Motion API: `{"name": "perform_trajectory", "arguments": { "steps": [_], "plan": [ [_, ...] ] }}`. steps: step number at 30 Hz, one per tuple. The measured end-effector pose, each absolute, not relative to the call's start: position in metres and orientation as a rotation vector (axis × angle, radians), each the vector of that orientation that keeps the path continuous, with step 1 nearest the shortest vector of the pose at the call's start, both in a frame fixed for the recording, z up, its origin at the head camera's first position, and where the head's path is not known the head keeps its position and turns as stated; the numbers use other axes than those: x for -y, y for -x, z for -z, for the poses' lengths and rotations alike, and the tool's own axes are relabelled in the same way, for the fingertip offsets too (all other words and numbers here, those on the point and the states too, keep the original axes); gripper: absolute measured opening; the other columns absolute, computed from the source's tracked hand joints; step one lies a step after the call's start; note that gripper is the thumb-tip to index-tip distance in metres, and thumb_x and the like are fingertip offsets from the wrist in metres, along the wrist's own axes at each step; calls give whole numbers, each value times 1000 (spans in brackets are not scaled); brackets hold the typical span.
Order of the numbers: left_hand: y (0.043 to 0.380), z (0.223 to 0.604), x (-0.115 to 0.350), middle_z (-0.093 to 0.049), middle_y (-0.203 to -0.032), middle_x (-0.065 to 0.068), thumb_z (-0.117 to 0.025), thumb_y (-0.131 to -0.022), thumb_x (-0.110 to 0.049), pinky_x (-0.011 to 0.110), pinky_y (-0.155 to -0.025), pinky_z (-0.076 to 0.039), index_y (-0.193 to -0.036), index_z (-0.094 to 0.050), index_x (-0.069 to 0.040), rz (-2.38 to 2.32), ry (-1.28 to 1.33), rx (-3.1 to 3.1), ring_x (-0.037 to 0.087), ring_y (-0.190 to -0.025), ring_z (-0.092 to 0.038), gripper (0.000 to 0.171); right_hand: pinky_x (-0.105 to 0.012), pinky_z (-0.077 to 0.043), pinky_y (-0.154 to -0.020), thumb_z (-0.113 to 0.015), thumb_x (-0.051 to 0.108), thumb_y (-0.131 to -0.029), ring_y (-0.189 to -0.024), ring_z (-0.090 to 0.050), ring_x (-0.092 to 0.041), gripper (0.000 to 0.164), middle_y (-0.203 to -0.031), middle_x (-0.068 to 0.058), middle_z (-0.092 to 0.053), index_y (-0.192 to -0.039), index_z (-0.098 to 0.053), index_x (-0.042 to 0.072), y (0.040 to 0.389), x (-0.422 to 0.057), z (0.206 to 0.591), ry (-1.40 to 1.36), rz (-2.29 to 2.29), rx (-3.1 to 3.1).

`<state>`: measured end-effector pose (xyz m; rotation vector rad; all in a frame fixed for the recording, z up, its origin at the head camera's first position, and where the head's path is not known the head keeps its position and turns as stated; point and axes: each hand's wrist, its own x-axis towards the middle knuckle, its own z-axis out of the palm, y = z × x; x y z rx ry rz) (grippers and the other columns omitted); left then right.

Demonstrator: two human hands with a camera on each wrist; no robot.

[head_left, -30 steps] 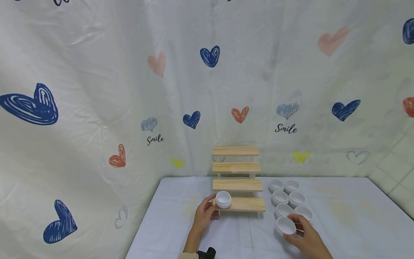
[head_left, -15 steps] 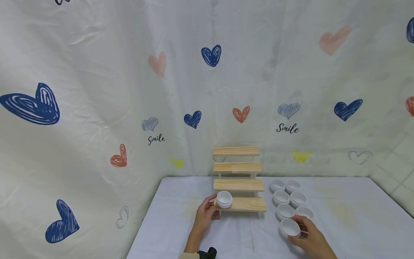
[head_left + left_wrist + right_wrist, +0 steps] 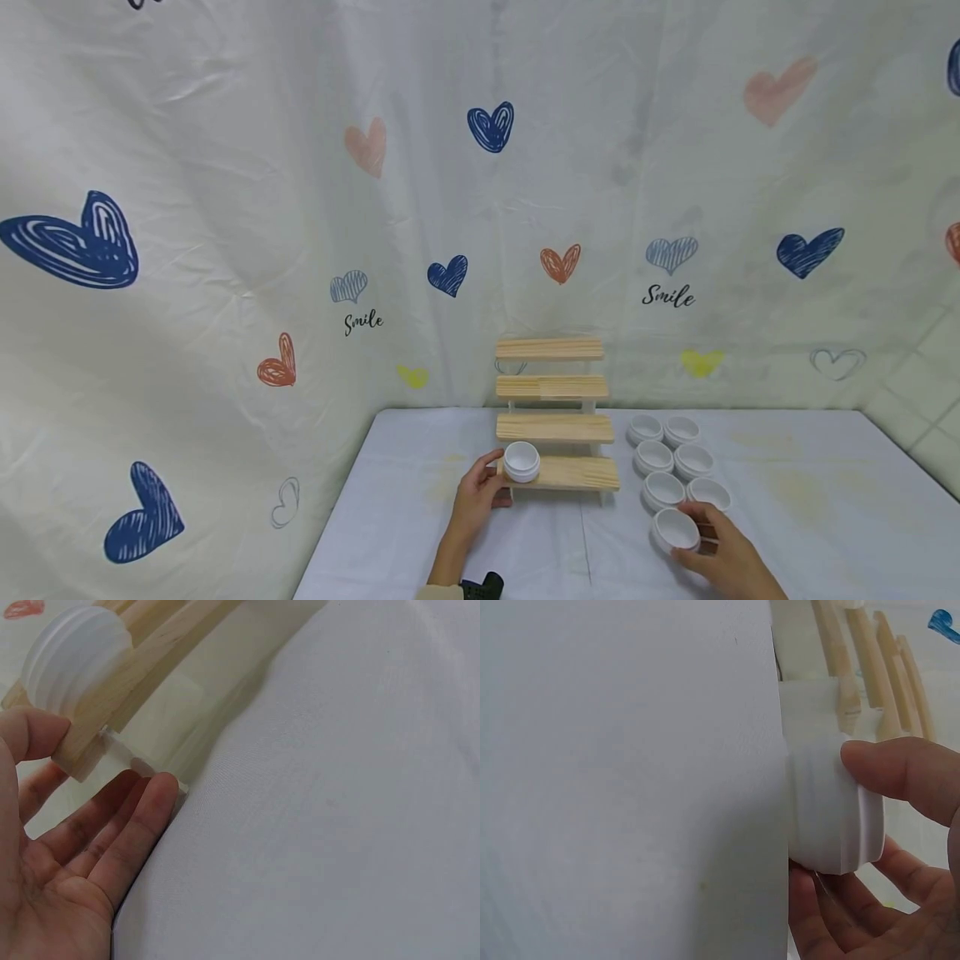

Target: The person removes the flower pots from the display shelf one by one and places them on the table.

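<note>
A tiered stand with pale wooden planks and clear legs stands near the back of the table. At the left end of its lowest plank, my left hand grips the stand, thumb on the plank end and fingers by the leg. Beside that thumb sits a small white bowl with a stepped rim, on the plank. To the right, my right hand holds another white bowl by its side, between thumb and fingers. That bowl is upright, at the near end of two rows of matching bowls.
Several matching white bowls stand in two close rows to the right of the stand. A white cloth covers the table. Behind hangs a pale curtain printed with hearts. A black strap is on the left wrist.
My right hand and its bowl have shifted slightly right and nearer, a little away from the rows. The left hand keeps its grip on the stand. The head view drifts slightly.
</note>
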<state>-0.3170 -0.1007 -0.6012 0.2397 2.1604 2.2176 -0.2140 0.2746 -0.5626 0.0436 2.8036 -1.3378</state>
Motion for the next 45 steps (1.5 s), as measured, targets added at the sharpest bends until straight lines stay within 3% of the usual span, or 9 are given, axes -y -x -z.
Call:
{"name": "perform_trajectory", "arguments": {
  "steps": [8, 23, 29, 39, 45],
  "plan": [
    [317, 602, 101, -68, -104, 5, -62, -98, -9, 37, -74, -66, -144, -57, -14, -2223, -237, -2156, 30, -97, -71, 46, -17, -56, -82, -85, 20, -83, -100, -58, 2, 73, -137, -22, -58, -141, -47, -4, 214, -283, 568, -1, 1363, -2774],
    [317, 600, 100, -68, -106, 6, -61, -98, -8, 36, -74, -66, -144, -56, -13, -2217, -234, -2164, 29, -98, -70, 46, -17, -56, -81, -83, 19, -85, -96, -55, 9, 70, -134, -23, -59, -139, -47, -7, 213, -288, 566, 61, 1417, -2726],
    [317, 600, 100, -68, -105, 6, -61, -98, -9, 38, -75, -66, -144, -56, -13, -2213, -235, -2166, 29, -97, -70, 46, -18, -56, -79, -84, 18, -83, -94, -56, 7, 69, -130, -21, -61, -136, -49, -8, 214, -288, 567, 52, 1410, -2751],
    [318, 601, 100, -67, -105, 5, -62, -98, -9, 37, -74, -66, -144, -56, -13, -2222, -238, -2160, 28, -98, -70, 46, -18, -56, -78, -85, 22, -83, -104, -64, -17, 74, -132, -22, -61, -139, -48, -8, 220, -285, 566, -28, 1340, -2745],
    [319, 603, 99, -67, -105, 5, -62, -98, -10, 35, -74, -66, -144, -57, -13, -2222, -228, -2159, 28, -97, -70, 46, -20, -56, -79, -86, 27, -82, -105, -64, -18, 77, -133, -22, -61, -140, -48, -6, 220, -285, 567, -44, 1334, -2737]
  ]
}}
